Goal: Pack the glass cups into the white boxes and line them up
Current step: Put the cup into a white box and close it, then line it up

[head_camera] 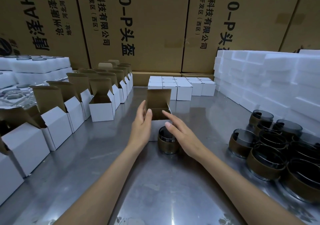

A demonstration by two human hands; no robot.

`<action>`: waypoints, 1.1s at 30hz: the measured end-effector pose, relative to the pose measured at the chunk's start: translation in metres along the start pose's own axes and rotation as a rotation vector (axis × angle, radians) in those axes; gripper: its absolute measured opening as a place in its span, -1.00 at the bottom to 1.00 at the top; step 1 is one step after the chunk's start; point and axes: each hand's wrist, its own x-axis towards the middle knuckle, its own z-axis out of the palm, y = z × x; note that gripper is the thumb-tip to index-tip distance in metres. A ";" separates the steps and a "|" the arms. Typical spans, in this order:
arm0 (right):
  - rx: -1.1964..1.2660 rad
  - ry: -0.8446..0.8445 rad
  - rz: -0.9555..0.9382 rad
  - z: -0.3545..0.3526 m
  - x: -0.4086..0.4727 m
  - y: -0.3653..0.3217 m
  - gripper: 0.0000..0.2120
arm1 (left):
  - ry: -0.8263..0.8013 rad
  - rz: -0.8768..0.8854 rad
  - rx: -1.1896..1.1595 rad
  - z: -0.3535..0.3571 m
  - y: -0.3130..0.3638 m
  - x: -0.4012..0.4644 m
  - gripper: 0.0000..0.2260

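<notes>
Standing upright on the metal surface [155,181], a glass cup [167,143] with a brown band round its body sits just in front of an open white box [158,104], whose brown inner lid is raised toward the back. The left hand [141,126] reaches along the box's left side with fingers straight and relaxed, thumb by the box's front edge; whether it touches the cardboard cannot be told. The right hand [181,134] is spread flat with fingers extended, above and just right of the cup, one fingertip near the box's right flap; it grasps nothing.

To the left, a row of open white boxes [72,107] runs back along the surface, lids up. Behind the open box, closed white boxes [181,86] stand lined up in a block. On the right, a cluster of banded glass cups [277,148] stands close together, with stacked white foam trays [270,79] behind them. More foam trays [34,69] holding glassware lie far left. Large brown cartons [152,25] with printed lettering form the back wall.
</notes>
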 end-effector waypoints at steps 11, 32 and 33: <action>0.129 0.218 0.077 -0.010 0.004 0.003 -0.76 | 0.011 -0.088 -0.114 -0.013 0.004 0.014 -0.68; -0.645 0.286 -0.393 -0.020 -0.011 -0.021 -0.67 | -0.087 -0.136 -0.122 -0.019 0.001 0.015 -0.63; -0.769 0.217 -0.445 -0.018 -0.012 -0.024 -0.63 | -0.088 -0.131 -0.122 -0.020 0.001 0.015 -0.62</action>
